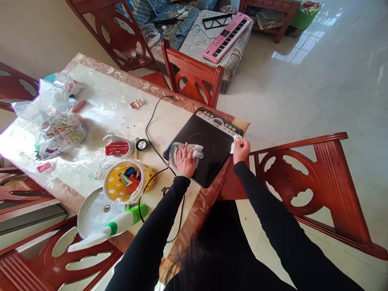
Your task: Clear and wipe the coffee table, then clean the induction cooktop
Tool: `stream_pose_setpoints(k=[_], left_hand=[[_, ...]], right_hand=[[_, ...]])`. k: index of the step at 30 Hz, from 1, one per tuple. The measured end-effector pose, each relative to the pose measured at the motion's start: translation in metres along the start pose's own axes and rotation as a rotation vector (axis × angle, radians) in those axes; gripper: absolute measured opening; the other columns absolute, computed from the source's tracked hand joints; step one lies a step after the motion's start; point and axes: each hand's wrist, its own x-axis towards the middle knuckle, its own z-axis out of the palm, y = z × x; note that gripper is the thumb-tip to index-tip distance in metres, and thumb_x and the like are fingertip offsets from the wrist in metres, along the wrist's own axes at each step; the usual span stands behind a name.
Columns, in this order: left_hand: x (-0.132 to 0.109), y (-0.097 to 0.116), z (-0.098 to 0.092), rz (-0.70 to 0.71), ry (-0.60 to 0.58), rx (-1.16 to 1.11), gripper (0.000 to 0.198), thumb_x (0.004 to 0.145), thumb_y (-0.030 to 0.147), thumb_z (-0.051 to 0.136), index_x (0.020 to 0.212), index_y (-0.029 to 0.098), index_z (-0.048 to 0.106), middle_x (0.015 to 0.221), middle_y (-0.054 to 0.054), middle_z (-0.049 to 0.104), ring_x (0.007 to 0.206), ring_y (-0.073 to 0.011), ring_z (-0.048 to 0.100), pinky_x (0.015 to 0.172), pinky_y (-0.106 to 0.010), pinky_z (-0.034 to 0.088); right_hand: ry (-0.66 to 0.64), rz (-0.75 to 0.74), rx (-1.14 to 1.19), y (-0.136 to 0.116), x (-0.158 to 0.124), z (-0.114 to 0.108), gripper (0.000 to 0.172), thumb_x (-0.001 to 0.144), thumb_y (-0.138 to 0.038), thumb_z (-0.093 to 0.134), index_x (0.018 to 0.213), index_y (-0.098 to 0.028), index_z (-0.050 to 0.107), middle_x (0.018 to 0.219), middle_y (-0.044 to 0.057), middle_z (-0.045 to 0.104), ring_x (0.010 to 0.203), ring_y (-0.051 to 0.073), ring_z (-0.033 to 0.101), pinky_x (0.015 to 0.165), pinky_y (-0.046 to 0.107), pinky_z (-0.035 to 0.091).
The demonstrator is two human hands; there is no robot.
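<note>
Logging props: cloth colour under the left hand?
Cloth is off-white with a blue edge; best in the head view.

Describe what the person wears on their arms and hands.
Both arms are covered to the wrists in black long sleeves: the left sleeve and the right sleeve. The left hand wears a ring and a thin pale green wrist band. No band shows on the right hand.

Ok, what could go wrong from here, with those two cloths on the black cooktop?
The cooktop sits right by the table's edge, so pressing could shift it. Its power cord loops near the left forearm and might snag. The white cloth in the right hand could bump the control panel.
</note>
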Motion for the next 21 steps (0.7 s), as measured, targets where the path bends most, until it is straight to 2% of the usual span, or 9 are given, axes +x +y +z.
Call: stream_pose_setpoints(k=[2, 5, 7, 11, 13, 16, 18, 19, 21], left_hand=[[0.0, 0.001, 0.0, -0.008, 0.003, -0.003, 0.061, 0.097, 0.029, 0.061, 0.157, 0.03, 0.057, 0.177, -0.003, 0.03, 0.164, -0.0399, 0.023, 0.133, -0.062, 0.021], [-0.001, 0.002, -0.001, -0.014, 0.007, -0.005, 0.059, 0.097, 0.031, 0.061, 0.157, 0.03, 0.057, 0.176, -0.002, 0.031, 0.164, -0.0401, 0.023, 0.133, -0.062, 0.022], [-0.001, 0.003, -0.001, -0.015, 0.002, -0.001, 0.059, 0.098, 0.031, 0.06, 0.157, 0.03, 0.058, 0.177, -0.003, 0.031, 0.164, -0.0408, 0.023, 0.133, -0.062, 0.022], [-0.001, 0.005, -0.003, -0.022, -0.014, 0.006, 0.06, 0.096, 0.029, 0.061, 0.157, 0.029, 0.058, 0.177, -0.003, 0.031, 0.164, -0.0417, 0.022, 0.133, -0.061, 0.022], [-0.002, 0.005, -0.003, -0.023, -0.016, 0.005, 0.061, 0.096, 0.028, 0.062, 0.157, 0.029, 0.058, 0.177, -0.003, 0.031, 0.164, -0.0413, 0.021, 0.133, -0.062, 0.021], [-0.002, 0.006, -0.003, -0.022, -0.006, -0.003, 0.061, 0.096, 0.028, 0.061, 0.157, 0.029, 0.057, 0.177, -0.002, 0.03, 0.164, -0.0406, 0.022, 0.134, -0.062, 0.021], [-0.002, 0.007, -0.003, -0.02, -0.006, -0.012, 0.061, 0.097, 0.028, 0.06, 0.157, 0.03, 0.057, 0.177, -0.002, 0.03, 0.164, -0.0401, 0.022, 0.133, -0.061, 0.022], [-0.002, 0.007, -0.003, -0.021, -0.009, -0.017, 0.061, 0.097, 0.029, 0.06, 0.158, 0.03, 0.056, 0.177, -0.001, 0.03, 0.164, -0.0398, 0.023, 0.133, -0.061, 0.022], [-0.002, 0.007, -0.003, -0.021, -0.017, -0.026, 0.061, 0.097, 0.029, 0.06, 0.158, 0.029, 0.056, 0.177, -0.002, 0.03, 0.164, -0.039, 0.024, 0.133, -0.06, 0.023]], right_hand=[[-0.023, -0.077, 0.026, -0.001, -0.02, -0.008, 0.026, 0.099, -0.043, 0.059, 0.083, -0.023, 0.062, 0.09, 0.006, 0.066, 0.092, 0.023, 0.062, 0.093, 0.044, 0.052], [-0.148, -0.15, 0.049, -0.003, -0.05, -0.029, 0.026, 0.099, -0.041, 0.06, 0.083, -0.022, 0.065, 0.089, 0.005, 0.067, 0.091, 0.022, 0.065, 0.092, 0.044, 0.054], [-0.204, -0.15, 0.023, -0.003, -0.046, -0.035, 0.023, 0.097, -0.038, 0.063, 0.08, -0.021, 0.065, 0.087, 0.005, 0.067, 0.088, 0.022, 0.065, 0.09, 0.043, 0.054], [-0.141, -0.074, -0.045, -0.006, -0.035, -0.028, 0.018, 0.095, -0.032, 0.062, 0.081, -0.022, 0.061, 0.089, 0.007, 0.066, 0.088, 0.023, 0.061, 0.091, 0.044, 0.052], [-0.146, -0.071, -0.037, -0.009, -0.068, -0.03, 0.018, 0.096, -0.032, 0.059, 0.081, -0.023, 0.057, 0.087, 0.006, 0.062, 0.085, 0.023, 0.058, 0.089, 0.043, 0.051], [-0.301, -0.093, 0.019, -0.013, -0.151, -0.05, 0.016, 0.096, -0.031, 0.057, 0.082, -0.025, 0.054, 0.084, 0.003, 0.058, 0.08, 0.022, 0.055, 0.082, 0.039, 0.05], [-0.398, -0.092, 0.056, -0.012, -0.191, -0.065, 0.013, 0.096, -0.028, 0.056, 0.084, -0.026, 0.054, 0.086, 0.003, 0.059, 0.08, 0.022, 0.056, 0.08, 0.038, 0.051], [-0.438, -0.102, 0.07, -0.011, -0.197, -0.07, 0.012, 0.096, -0.028, 0.055, 0.084, -0.026, 0.054, 0.087, 0.003, 0.059, 0.081, 0.022, 0.057, 0.08, 0.037, 0.051], [-0.486, -0.142, 0.076, -0.008, -0.185, -0.072, 0.01, 0.095, -0.029, 0.057, 0.085, -0.026, 0.055, 0.087, 0.003, 0.06, 0.084, 0.022, 0.059, 0.081, 0.037, 0.051]])
